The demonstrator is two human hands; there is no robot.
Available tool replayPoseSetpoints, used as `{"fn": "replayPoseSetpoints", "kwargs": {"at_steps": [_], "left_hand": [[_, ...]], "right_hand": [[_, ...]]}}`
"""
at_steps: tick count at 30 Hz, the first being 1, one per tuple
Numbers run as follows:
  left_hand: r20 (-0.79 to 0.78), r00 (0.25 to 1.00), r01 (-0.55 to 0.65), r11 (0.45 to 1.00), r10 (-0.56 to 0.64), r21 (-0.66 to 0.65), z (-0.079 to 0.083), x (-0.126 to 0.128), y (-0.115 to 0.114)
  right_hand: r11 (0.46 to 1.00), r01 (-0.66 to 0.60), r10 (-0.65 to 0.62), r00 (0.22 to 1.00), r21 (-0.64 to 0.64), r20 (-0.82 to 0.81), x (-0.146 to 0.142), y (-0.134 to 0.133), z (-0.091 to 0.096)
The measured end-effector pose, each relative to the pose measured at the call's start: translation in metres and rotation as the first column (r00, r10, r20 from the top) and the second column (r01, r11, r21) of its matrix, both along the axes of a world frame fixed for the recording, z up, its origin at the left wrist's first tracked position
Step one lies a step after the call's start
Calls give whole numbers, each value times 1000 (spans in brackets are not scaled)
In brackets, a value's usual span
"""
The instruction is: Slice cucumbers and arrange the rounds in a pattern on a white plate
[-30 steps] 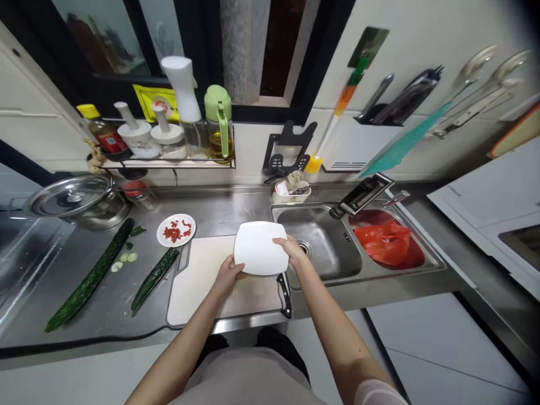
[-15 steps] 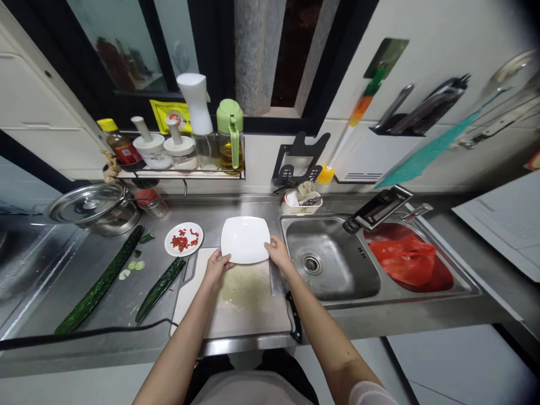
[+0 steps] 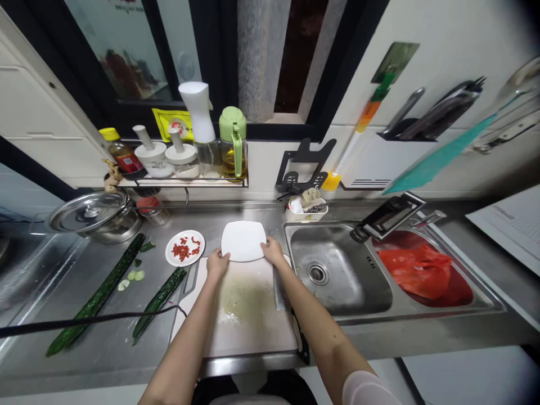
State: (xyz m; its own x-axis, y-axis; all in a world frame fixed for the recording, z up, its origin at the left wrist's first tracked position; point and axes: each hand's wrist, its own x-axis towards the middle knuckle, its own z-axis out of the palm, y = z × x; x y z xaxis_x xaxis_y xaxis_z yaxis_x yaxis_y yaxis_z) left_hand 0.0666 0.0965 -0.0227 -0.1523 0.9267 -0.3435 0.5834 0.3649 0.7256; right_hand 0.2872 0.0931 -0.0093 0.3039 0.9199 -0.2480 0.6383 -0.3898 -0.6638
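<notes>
while the left hand (image 3: pixel 217 263) is clamped on the near left corner of a white plate (image 3: pixel 243 241), the right hand (image 3: pixel 273 250) grips its right side. the plate is over the far edge of a pale cutting board (image 3: pixel 257 334) on a metal bench (image 3: pixel 105 355); whether they touch is unclear. to the left are a small dish (image 3: pixel 170 251) of red pieces and two cucumbers (image 3: pixel 162 295); to the right, a steel sink (image 3: pixel 343 281).

You have two plates (image 3: pixel 243 242) (image 3: pixel 171 251), two cucumbers (image 3: pixel 98 295) (image 3: pixel 167 292), one board (image 3: pixel 236 334), one pot (image 3: pixel 122 229) and, partly hidden, probably one knife (image 3: pixel 279 297).
</notes>
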Motion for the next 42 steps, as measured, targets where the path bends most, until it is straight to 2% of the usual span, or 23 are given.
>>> {"fn": "replayPoseSetpoints", "kwargs": {"at_steps": [5, 13, 32, 42], "left_hand": [[-111, 993, 57, 997, -52, 45, 5, 3, 1], [-170, 981, 102, 993, -89, 66, 14, 13, 4], [-173, 981, 98, 992, -84, 74, 12, 23, 3], [-157, 984, 92, 993, -80, 70, 12, 26, 5]], "right_hand": [[999, -6, 8, 999, -34, 49, 1, 6, -1], [998, -7, 13, 995, -56, 101, 8, 12, -2], [995, -18, 34, 984, -94, 175, 13, 15, -7], [990, -19, 54, 967, -141, 247, 8, 18, 4]]}}
